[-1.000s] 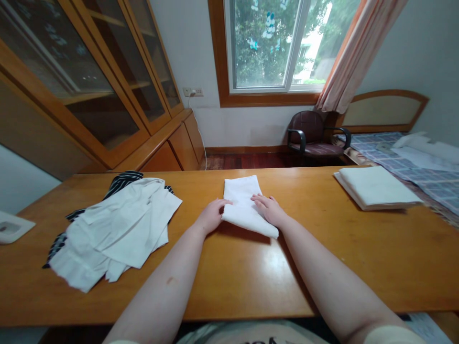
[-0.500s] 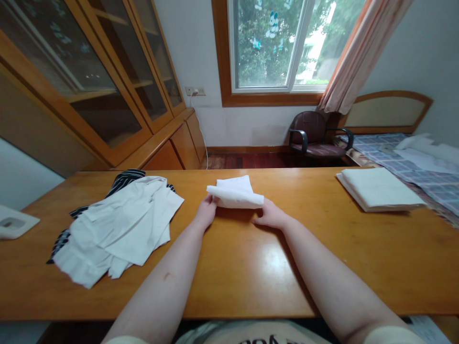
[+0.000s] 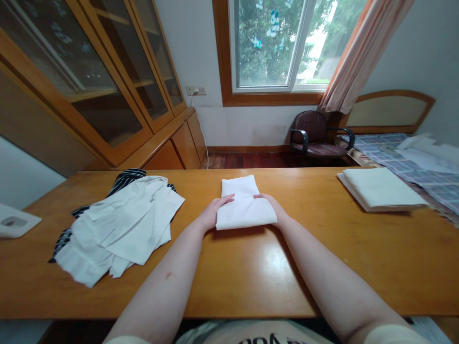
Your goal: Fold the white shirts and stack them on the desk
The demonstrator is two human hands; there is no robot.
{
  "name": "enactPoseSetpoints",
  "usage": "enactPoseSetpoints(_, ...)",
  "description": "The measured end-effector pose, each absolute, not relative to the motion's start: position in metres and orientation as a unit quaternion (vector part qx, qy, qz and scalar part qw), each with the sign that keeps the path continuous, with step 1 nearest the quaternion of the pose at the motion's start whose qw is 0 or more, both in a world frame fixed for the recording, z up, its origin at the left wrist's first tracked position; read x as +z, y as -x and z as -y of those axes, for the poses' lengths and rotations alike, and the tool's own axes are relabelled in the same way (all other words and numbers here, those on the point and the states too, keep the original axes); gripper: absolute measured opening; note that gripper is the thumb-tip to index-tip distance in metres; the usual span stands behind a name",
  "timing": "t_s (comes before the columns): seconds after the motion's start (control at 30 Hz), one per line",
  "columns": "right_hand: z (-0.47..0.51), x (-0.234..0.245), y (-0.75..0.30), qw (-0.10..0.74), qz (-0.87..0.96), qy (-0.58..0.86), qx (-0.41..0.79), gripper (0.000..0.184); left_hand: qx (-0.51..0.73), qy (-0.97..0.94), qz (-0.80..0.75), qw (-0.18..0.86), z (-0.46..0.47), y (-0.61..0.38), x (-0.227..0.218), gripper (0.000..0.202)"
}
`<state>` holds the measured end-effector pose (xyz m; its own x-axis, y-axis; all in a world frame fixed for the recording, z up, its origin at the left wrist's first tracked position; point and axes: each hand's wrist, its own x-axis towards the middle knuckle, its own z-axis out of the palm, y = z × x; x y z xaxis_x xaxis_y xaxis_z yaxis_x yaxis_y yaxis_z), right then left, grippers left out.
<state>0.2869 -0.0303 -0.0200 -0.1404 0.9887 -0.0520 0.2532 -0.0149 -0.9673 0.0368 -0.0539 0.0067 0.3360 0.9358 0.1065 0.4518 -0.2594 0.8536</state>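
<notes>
A folded white cloth point(image 3: 245, 213) lies at the middle of the wooden table point(image 3: 251, 277), its near edge slightly raised. My left hand point(image 3: 212, 213) holds the cloth's left side, thumb and fingers over the top. On the opposite side my right hand point(image 3: 275, 209) grips the right edge; its fingertips rest on top while part of the hand is hidden by the fabric. To the left, a loose heap of white cloth point(image 3: 122, 224) lies over a dark striped cloth point(image 3: 129, 177).
A neat stack of folded white cloth point(image 3: 382, 187) sits at the table's right end. At the left edge is a white plastic object point(image 3: 17, 222). Beyond the table stand a glass-doored cabinet point(image 3: 143, 138), an office chair point(image 3: 311, 134) and a bed point(image 3: 419, 157).
The flap that was lifted and curled at the near side has come down flat toward me. Both hands have shifted from its raised edge to the sides of the folded cloth.
</notes>
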Motion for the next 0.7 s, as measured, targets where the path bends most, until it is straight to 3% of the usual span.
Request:
enactPoseSetpoints(0.13,0.029,-0.017,-0.288,0.386,0.588,0.524,0.48,0.04,0.31,-0.747,-0.494,0.319,0.054,-0.036,0.014,0.033)
enactPoseSetpoints(0.27,0.037,-0.01,-0.295,0.385,0.661,0.485,0.424,0.026,0.353,-0.684,-0.528,0.36,0.051,-0.04,0.01,0.03)
enactPoseSetpoints(0.4,0.043,-0.005,-0.296,0.382,0.696,0.496,0.353,0.024,0.374,-0.67,-0.518,0.378,0.049,-0.04,0.001,0.034)
enactPoseSetpoints(0.7,0.041,-0.001,-0.293,0.273,0.706,0.61,0.235,0.029,0.332,-0.661,-0.601,0.303,0.05,-0.047,0.005,0.03)
